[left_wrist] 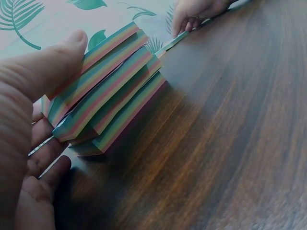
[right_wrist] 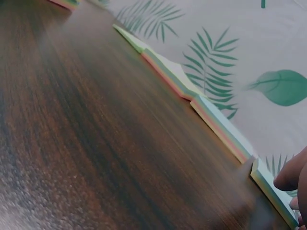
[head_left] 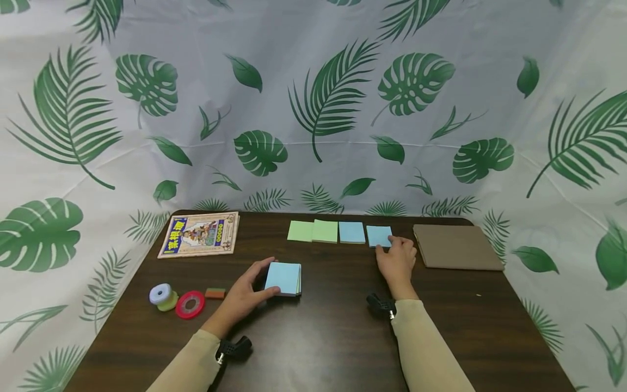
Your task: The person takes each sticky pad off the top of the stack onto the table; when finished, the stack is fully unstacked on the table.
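Observation:
My left hand [head_left: 247, 291] holds a stack of sticky note pads [head_left: 282, 277], blue on top, near the middle of the table. In the left wrist view the stack [left_wrist: 108, 86] shows several pads with striped, multicoloured edges, slightly out of line. The thumb lies along its near side, with fingers around the left and under parts. At the back right, my right hand [head_left: 399, 258] grips the near right part of a blue sticky note pad [head_left: 378, 235] with thumb and fingertips. This pad ends a row with another blue pad [head_left: 351, 232] and two green pads [head_left: 325, 231] to its left.
A colourful booklet [head_left: 200, 234] lies at the back left. Nearer sit a red tape roll [head_left: 190, 304], a stacked white and green spool [head_left: 164, 296] and a small orange and green block [head_left: 215, 293]. A brown flat notebook [head_left: 458, 246] lies right of my right hand.

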The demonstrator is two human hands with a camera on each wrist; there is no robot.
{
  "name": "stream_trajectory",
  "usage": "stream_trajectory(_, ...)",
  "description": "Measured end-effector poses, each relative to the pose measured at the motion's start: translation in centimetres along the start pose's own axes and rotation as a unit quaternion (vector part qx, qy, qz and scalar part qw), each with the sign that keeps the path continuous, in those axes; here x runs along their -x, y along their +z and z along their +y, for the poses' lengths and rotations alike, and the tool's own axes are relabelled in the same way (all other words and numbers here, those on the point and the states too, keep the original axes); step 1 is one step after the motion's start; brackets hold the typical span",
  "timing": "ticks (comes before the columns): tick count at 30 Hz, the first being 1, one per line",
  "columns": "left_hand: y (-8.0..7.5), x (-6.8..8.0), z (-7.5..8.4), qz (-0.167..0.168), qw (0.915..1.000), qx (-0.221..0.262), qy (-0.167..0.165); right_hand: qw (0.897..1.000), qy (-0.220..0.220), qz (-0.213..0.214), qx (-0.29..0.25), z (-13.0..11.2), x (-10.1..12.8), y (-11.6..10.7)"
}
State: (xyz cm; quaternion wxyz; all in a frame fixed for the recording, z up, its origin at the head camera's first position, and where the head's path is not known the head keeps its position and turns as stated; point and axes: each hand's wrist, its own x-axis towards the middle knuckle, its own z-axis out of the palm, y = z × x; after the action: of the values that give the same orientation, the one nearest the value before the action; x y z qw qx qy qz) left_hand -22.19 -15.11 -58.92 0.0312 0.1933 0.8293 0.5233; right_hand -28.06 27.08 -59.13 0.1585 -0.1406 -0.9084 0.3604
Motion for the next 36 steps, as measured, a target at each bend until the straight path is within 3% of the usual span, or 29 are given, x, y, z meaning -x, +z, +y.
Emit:
stream_trajectory(10,-0.1,-0.1,0.1,0.0,1.0,-0.005,-0.002,1.0,0.005,0.006,-0.02,-0.3,0.1,0.0)
stream_trajectory(14,0.0,-0.2,0.1,-0.001,1.0,-0.008,0.0,0.997,0.007,0.033,-0.066,-0.3,0.3,0.1)
stream_trajectory(18,0.2,-0.1,0.1,0.0,0.9998,-0.018,0.009,0.986,-0.019,0.074,-0.151,-0.5,0.4,0.5)
stream_trajectory(22,0.2,-0.1,0.1,0.003,0.9995,-0.025,0.018,0.971,-0.061,0.077,-0.22,-1.3,0.7,0.9)
stream_trajectory(26,0.3,0.0,0.0,-0.003,0.9994,-0.03,0.018,0.964,-0.069,0.046,-0.254,-2.7,1.6,1.4)
stream_trajectory(30,0.3,0.0,0.1,-0.008,0.9993,-0.032,0.014,0.956,-0.055,-0.015,-0.288,-4.1,2.5,2.1)
stream_trajectory(36,0.5,-0.2,0.2,-0.014,0.9986,-0.046,0.02,0.912,-0.059,-0.149,-0.379,-6.5,4.5,3.3)
